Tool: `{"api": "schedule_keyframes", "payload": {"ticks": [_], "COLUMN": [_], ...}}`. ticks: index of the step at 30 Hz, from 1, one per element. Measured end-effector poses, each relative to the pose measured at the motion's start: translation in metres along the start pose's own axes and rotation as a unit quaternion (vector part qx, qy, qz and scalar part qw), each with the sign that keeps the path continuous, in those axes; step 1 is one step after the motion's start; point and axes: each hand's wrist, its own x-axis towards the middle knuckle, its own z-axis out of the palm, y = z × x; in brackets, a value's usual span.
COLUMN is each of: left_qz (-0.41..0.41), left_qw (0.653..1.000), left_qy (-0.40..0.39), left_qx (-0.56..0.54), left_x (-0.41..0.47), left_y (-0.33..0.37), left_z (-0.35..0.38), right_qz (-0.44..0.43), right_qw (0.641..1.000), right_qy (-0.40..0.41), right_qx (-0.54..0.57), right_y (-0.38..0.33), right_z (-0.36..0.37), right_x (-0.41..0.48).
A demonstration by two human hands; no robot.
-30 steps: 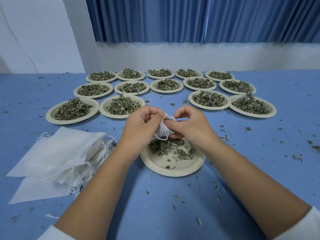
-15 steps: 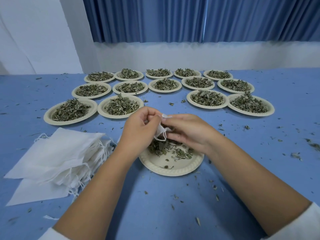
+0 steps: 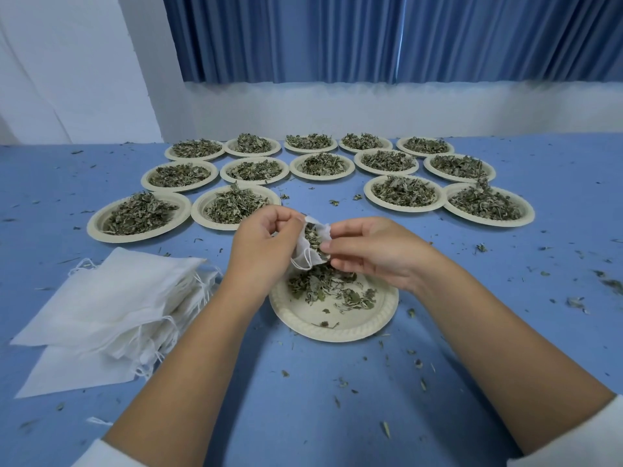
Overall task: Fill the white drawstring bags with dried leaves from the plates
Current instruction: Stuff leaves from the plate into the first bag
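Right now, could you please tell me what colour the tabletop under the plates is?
The tabletop is blue, best seen in the head view.

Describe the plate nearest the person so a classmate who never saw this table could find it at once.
On the blue table, rows of heaped plates stand toward the curtain. One plate lies alone in front of them, right of the pile of white bags. Unlike the rest, it is mostly bare, with few leaves.

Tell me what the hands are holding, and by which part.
A white drawstring bag, by its open mouth: left hand pinches one rim, right hand the other.
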Motion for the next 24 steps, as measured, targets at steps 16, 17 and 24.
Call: {"api": "schedule_keyframes", "payload": {"ticks": [16,17,24], "left_qz": [0.018,0.014,-0.003], "left_qw": [0.996,0.998,0.998], "left_qy": [-0.087,-0.067,0.054], "left_qx": [0.005,0.003,-0.021], "left_x": [-0.005,-0.004,0.01], "left_y": [0.0,-0.001,-0.004], "left_z": [0.005,0.003,-0.013], "right_qz": [-0.111,-0.104,-0.095], "right_qw": [0.987,0.992,0.97], "right_qy": [0.047,0.023,0.082], "right_qx": [-0.102,-0.072,-0.207], "right_y": [0.025,0.024,0.008], "right_z": [0.015,0.015,0.002], "right_x": [0.007,0.007,0.007]}}
